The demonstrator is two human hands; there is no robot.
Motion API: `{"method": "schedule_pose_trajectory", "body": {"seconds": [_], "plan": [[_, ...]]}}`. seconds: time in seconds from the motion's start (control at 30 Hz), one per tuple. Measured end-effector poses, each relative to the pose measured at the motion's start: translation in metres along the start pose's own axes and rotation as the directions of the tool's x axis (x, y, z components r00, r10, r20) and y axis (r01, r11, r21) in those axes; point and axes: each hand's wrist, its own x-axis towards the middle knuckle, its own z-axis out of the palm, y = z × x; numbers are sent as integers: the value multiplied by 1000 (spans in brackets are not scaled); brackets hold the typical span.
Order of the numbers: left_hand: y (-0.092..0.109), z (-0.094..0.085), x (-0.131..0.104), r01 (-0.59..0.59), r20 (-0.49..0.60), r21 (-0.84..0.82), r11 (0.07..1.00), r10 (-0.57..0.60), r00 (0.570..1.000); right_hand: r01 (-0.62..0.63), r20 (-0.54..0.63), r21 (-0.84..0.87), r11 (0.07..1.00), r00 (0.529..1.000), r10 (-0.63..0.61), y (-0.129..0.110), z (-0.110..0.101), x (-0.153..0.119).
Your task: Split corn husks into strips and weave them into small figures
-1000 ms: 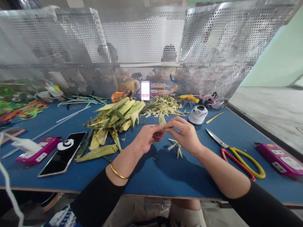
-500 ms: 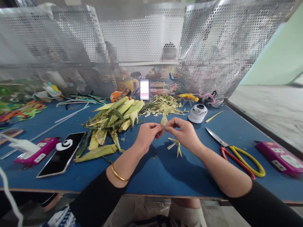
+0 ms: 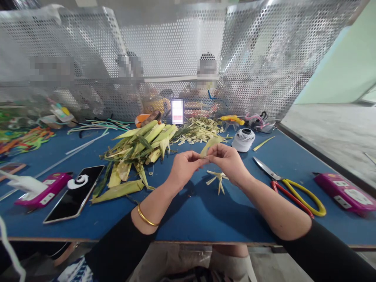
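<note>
Both of my hands meet above the middle of the blue table [image 3: 188, 219], fingertips nearly touching. Between them a pale green husk piece [image 3: 212, 144] stands up, pinched at its lower end by my left hand [image 3: 185, 167] and my right hand [image 3: 230, 162]. Just below my right hand a small figure of knotted husk strips [image 3: 219, 182] lies on the table. To the left is a heap of corn husks [image 3: 147, 143], with a longer husk [image 3: 119, 192] in front of it. Behind my hands lies a pile of cut husk bits [image 3: 199, 130].
Scissors with red and yellow handles [image 3: 293, 190] lie at the right, near a white thread spool [image 3: 243, 140]. Magenta power strips [image 3: 343, 192] sit at both sides. A black phone [image 3: 75, 194] lies left; a perforated screen [image 3: 176, 47] stands behind, people beyond.
The husk piece has tilted to the right between my fingers, and my right hand's fingers have shifted around it. The whole view has moved slightly.
</note>
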Motion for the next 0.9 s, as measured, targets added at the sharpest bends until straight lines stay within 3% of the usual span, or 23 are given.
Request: {"method": "schedule_pose_trajectory", "body": {"seconds": [0.3,0.6,0.9], "plan": [[1,-3,4,111,-24,-167,980,-116,993,43,56,23,999,997,-44,-3,-1,-1],[0,-4,5,106,-52,-174,979,-116,992,146,85,-162,976,987,-134,-4,0,-3],[-1,-2,4,154,-47,-258,954,-172,984,42,42,-84,996,998,-39,2,1,-2]]}}
